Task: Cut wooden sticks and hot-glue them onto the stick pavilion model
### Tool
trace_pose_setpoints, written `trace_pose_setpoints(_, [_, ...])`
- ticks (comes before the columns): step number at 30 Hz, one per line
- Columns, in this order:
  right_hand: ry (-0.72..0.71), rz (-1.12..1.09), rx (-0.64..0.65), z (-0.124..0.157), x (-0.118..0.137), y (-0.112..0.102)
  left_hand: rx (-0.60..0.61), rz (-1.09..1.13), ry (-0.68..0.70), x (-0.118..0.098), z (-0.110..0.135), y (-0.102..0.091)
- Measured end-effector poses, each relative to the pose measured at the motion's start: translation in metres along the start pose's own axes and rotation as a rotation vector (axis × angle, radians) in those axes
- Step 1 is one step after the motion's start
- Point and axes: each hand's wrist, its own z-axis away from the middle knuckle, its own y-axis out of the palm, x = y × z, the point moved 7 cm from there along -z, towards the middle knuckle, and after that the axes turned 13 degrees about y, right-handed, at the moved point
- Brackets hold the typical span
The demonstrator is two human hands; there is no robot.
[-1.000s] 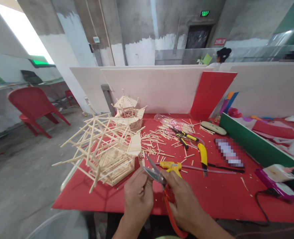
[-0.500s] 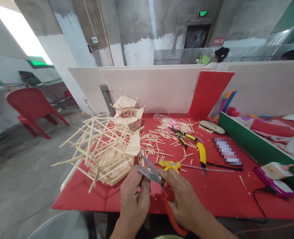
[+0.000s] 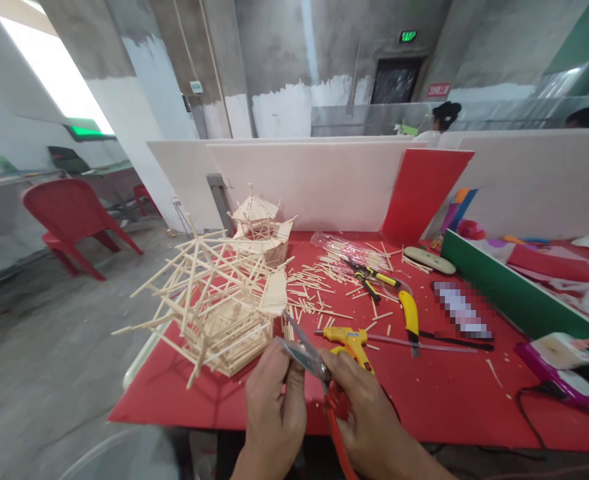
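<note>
My right hand (image 3: pixel 362 393) grips a pair of scissors (image 3: pixel 318 368) with red handles, its blades parted and pointing up and left. Close beside it, my left hand (image 3: pixel 277 400) is closed in a pinch at the lower blade; what the fingers hold is hidden. Just beyond my left hand stands an open frame of thin wooden sticks (image 3: pixel 214 313), with one roof panel (image 3: pixel 274 292) of sticks laid side by side. A finished-looking small wooden pavilion (image 3: pixel 257 223) stands behind it. To the right of the scissors lies a yellow glue gun (image 3: pixel 349 337).
Loose sticks (image 3: pixel 309 287) lie scattered on the red tabletop (image 3: pixel 424 407). Black-and-yellow pliers (image 3: pixel 372 277), a yellow cutter (image 3: pixel 409 313) and a spectacle-case-shaped object (image 3: pixel 429 260) lie farther right. A green-sided box (image 3: pixel 504 287) and a purple power strip (image 3: pixel 559 373) line the right side.
The view has shifted slightly, so everything sits a little lower and farther right. Both hands keep nearly the same pose, and the scissors stay parted beside my left fingers.
</note>
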Motion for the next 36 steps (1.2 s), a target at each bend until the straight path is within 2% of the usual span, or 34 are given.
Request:
trace_pose_setpoints(4, [-0.038,-0.026,-0.054,0.001,0.005,-0.003,-0.019,-0.019,-0.037,0.001,0.003,-0.002])
trace_pose_setpoints(11, [0.004,-0.020,-0.008,0.002,-0.003,0.009,-0.014,-0.017,0.018,-0.004,-0.004,-0.003])
trace_pose_setpoints(15, [0.038,-0.052,0.007,-0.005,-0.007,0.007,-0.010,0.017,0.030,-0.003,-0.010,0.001])
trace_pose_setpoints(20, [0.086,-0.201,0.022,-0.012,-0.012,0.007,0.006,0.071,-0.019,0.001,-0.015,0.011])
trace_pose_setpoints(23, [0.136,-0.241,0.003,-0.021,-0.021,0.002,-0.002,0.147,-0.094,0.006,-0.017,0.020])
trace_pose_setpoints(25, [0.237,-0.218,0.034,-0.033,-0.037,-0.003,0.002,0.226,-0.198,0.014,-0.015,0.028])
trace_pose_setpoints(27, [0.392,-0.106,0.065,-0.047,-0.064,-0.011,-0.014,0.334,-0.326,0.023,-0.009,0.035])
trace_pose_setpoints(30, [0.643,0.289,0.065,-0.066,-0.122,-0.026,-0.078,0.485,-0.509,0.037,0.001,0.039])
trace_pose_setpoints(32, [0.669,0.527,0.080,-0.078,-0.157,-0.029,-0.111,0.535,-0.589,0.042,0.008,0.039])
trace_pose_setpoints(34, [0.652,0.578,0.108,-0.088,-0.184,-0.025,-0.138,0.546,-0.637,0.047,0.013,0.038])
trace_pose_setpoints(36, [0.618,0.591,0.135,-0.097,-0.199,-0.018,-0.167,0.546,-0.671,0.051,0.018,0.035])
